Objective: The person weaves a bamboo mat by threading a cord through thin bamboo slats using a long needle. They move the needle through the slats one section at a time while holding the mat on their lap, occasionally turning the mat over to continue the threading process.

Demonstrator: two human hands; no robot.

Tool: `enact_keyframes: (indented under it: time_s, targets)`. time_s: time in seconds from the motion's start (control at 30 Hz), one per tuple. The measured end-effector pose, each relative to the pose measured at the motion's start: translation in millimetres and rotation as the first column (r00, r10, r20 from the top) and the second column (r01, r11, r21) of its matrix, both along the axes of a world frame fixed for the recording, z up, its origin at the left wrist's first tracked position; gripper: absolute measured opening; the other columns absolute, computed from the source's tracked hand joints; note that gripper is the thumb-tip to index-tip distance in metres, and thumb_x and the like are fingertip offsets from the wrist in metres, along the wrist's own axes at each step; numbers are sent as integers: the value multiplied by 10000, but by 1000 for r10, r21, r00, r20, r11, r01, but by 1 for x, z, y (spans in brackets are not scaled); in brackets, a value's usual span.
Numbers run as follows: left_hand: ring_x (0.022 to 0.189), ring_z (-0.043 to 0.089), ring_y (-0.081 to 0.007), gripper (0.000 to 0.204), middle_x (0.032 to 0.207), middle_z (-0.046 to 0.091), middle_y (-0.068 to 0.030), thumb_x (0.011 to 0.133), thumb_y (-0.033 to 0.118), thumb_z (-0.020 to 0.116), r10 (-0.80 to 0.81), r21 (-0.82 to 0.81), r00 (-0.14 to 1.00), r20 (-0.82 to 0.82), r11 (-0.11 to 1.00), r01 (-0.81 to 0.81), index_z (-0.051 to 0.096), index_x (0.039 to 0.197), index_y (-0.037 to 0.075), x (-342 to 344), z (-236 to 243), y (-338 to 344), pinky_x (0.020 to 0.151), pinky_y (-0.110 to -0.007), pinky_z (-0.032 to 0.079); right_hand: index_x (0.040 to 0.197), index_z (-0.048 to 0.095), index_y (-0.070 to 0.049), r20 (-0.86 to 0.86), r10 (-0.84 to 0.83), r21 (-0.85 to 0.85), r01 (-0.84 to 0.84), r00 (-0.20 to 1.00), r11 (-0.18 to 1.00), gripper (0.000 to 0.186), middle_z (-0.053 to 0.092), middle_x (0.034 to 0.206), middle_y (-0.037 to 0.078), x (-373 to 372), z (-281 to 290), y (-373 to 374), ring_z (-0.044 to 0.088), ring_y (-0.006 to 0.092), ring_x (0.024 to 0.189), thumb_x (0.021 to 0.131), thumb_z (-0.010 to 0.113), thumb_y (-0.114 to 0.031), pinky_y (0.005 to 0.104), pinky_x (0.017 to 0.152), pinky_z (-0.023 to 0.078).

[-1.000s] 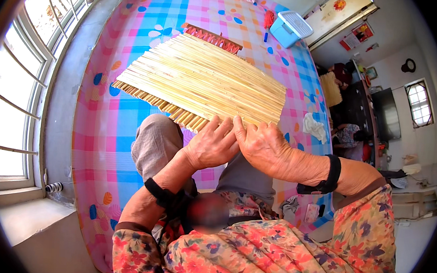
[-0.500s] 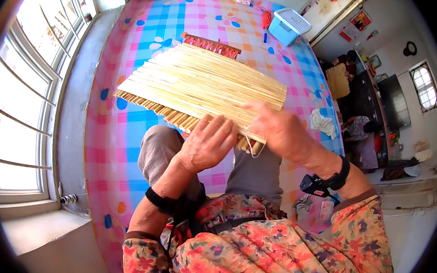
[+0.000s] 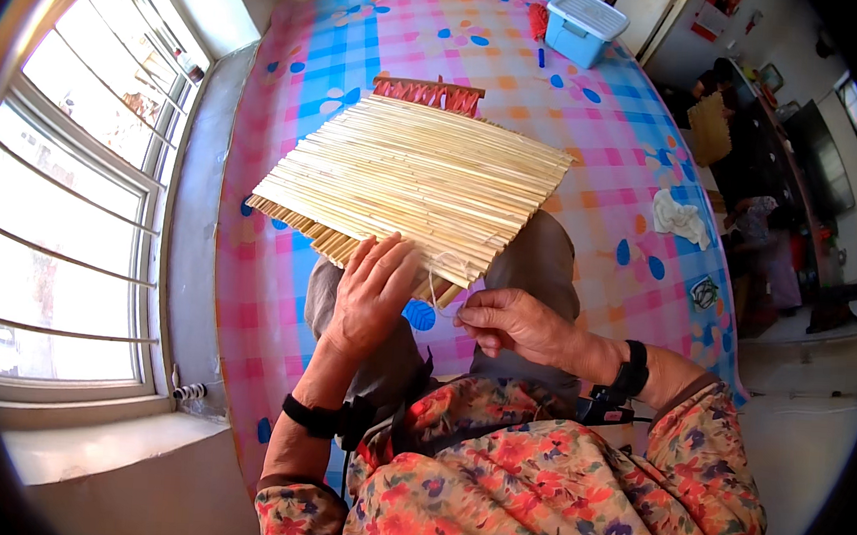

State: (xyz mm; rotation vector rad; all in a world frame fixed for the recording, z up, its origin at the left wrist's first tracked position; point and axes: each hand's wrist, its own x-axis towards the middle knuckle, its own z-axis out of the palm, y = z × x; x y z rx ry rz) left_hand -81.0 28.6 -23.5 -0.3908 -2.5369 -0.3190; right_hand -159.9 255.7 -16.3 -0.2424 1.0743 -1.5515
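Note:
A pale mat of straw-like stalks laid side by side rests across my knees. More stalks show along its lower left edge, beneath the top layer. My left hand grips the mat's near edge, its fingers together on top and the thumb hidden. A thin white string loops around the stalks near the right end of that edge. Just off the edge, my right hand pinches the string between thumb and fingertips. Beyond the mat's far side, a wooden rack with red lacing is partly covered by it.
A checked, flowered sheet covers the surface around me. On it are a blue lidded box, a red bundle, a white cloth and a coil of cord. A barred window stands at left. Other people are at far right.
My right hand has come down from above the mat's near right corner to just below its edge, drawing the string. My left hand stays on the edge. The whole view has shifted.

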Motion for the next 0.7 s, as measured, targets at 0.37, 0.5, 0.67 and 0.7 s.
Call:
enact_keyframes:
  time_s: [0.37, 0.5, 0.67, 0.7]
  targets:
    - [1198, 548, -299, 405, 1207, 609, -115, 740, 41, 673, 72, 122, 997, 21, 990, -74, 575, 1132, 31, 8, -6, 16, 1034, -480, 390, 1098, 634, 4, -317, -226, -228, 158, 921, 961, 269, 663, 940, 69, -56, 79, -20, 614, 94, 715, 952, 580, -215, 219, 650, 502]
    - [1200, 542, -290, 420, 1212, 603, -111, 750, 85, 690, 80, 129, 996, 27, 988, -82, 560, 1146, 43, 10, -7, 14, 1034, -477, 373, 1105, 626, -2, -592, -257, -179, 186, 764, 966, 260, 660, 950, 63, -62, 74, -19, 618, 86, 779, 972, 547, -210, 227, 746, 504]
    - [1232, 512, -322, 463, 1251, 576, -132, 723, 79, 704, 126, 137, 991, 50, 982, -132, 556, 1159, 32, 22, -6, 15, 1060, -502, 344, 971, 640, -19, -611, 76, 109, -11, 788, 994, 200, 623, 809, 24, -40, 39, 20, 576, 75, 689, 979, 534, -188, 226, 629, 474]
    - [1238, 505, -328, 469, 1258, 570, -137, 720, 81, 707, 130, 151, 990, 53, 979, -137, 556, 1161, 30, 24, -4, 17, 1067, -508, 335, 973, 641, -23, -632, 192, 199, -82, 751, 977, 189, 619, 803, 20, -30, 29, 27, 566, 72, 664, 978, 534, -179, 226, 603, 464]
